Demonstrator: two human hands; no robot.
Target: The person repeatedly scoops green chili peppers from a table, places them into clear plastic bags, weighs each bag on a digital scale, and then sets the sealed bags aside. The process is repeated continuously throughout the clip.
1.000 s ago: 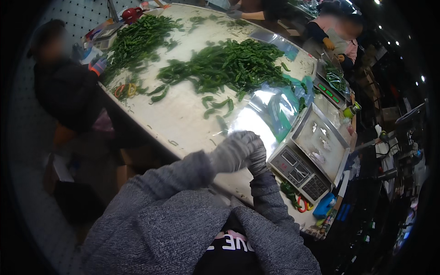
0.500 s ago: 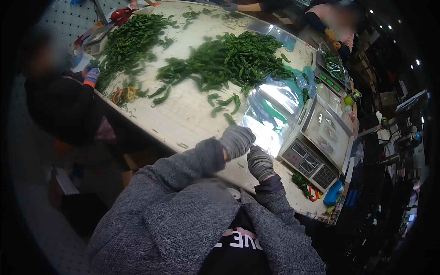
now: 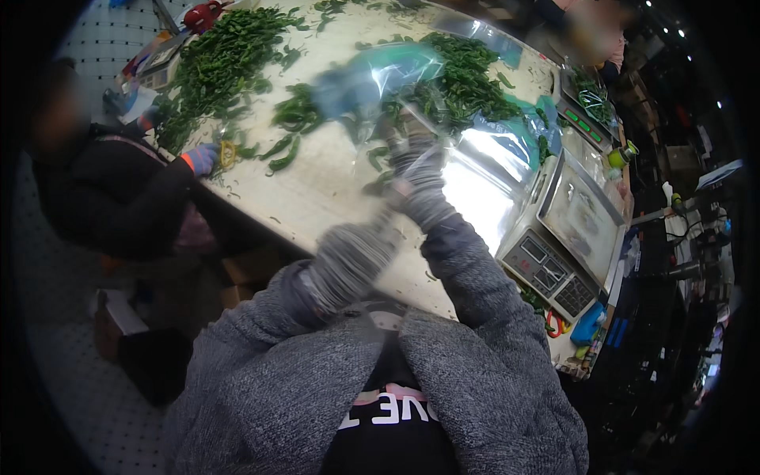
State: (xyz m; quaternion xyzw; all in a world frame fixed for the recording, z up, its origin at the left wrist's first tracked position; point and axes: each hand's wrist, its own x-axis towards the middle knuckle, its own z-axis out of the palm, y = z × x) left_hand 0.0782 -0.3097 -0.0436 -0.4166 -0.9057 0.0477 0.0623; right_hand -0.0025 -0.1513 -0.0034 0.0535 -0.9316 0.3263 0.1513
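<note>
Bagging green peppers, early stage, most still loose.
Right hand (image 3: 418,170) gloved, closed on clear plastic bag (image 3: 372,75) raised over table (image 3: 317,198); left hand (image 3: 348,265) blurred, grip unclear. Pepper piles (image 3: 459,71) unbagged; scale (image 3: 566,237) alongside.

We note a produce market stall: green peppers (image 3: 222,55) heaped on a table (image 3: 332,190), weighing scale (image 3: 566,237) alongside.

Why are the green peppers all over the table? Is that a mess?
Yes, it looks messy. The green peppers lie loose in heaps on the bare table, with stray ones scattered between the piles. The right hand reaches among them by a clear plastic bag, which is blurred. Nothing looks broken.
</note>
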